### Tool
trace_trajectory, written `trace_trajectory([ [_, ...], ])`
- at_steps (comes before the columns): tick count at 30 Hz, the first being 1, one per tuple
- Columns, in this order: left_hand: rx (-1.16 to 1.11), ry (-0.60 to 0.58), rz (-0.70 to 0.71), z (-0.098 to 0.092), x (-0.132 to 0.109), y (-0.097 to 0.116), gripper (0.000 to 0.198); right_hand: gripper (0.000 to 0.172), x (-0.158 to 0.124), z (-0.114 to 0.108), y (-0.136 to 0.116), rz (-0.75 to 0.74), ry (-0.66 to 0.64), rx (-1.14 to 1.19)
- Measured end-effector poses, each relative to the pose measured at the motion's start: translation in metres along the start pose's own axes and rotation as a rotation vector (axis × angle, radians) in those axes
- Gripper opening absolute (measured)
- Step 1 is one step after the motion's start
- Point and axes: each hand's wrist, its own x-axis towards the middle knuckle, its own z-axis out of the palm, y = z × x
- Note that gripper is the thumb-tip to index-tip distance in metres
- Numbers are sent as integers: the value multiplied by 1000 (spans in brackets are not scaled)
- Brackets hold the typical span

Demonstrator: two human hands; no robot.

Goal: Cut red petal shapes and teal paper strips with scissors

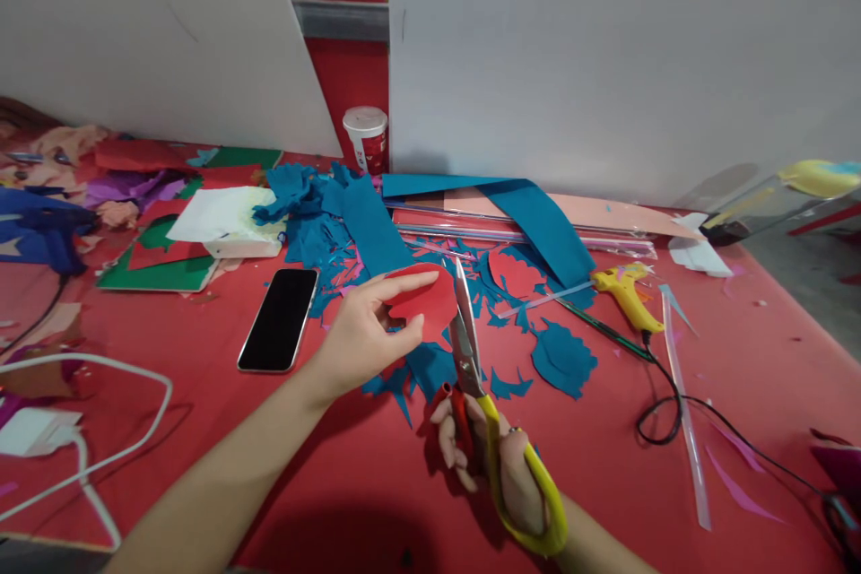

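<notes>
Between the thumb and fingers of my left hand (367, 327) is a piece of red paper (437, 300), its lower edge cut in points. My right hand (517, 466) grips a pair of scissors (469, 341) with yellow and red handles. The blades point away from me and stand slightly apart along the paper's right edge. Whether they touch the paper I cannot tell. Beyond them lies a red scalloped cutout (517, 273), and to the right a blue scalloped cutout (563, 359). Blue paper scraps (508, 384) lie below and around the blades.
A black-screened phone (279, 320) lies left of my left hand. At right is a yellow glue gun (629, 294) with a trailing black cord. A long blue paper strip (544, 224), a lidded cup (367, 139) and white panels (605, 63) stand behind. A white charger (37, 430) sits at left.
</notes>
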Motion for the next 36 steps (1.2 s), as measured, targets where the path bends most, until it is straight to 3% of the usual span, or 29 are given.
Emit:
trace_trajectory([
  [10,-103,-9,-25,-2,0,2,41,76,0,2,-1,31,17,36],
  [18,-103,-25,-27,-2,-1,1,41,66,-5,-5,14,54,-15,98],
  [36,-89,-29,46,-1,0,-4,41,64,0,3,3,87,-52,143],
])
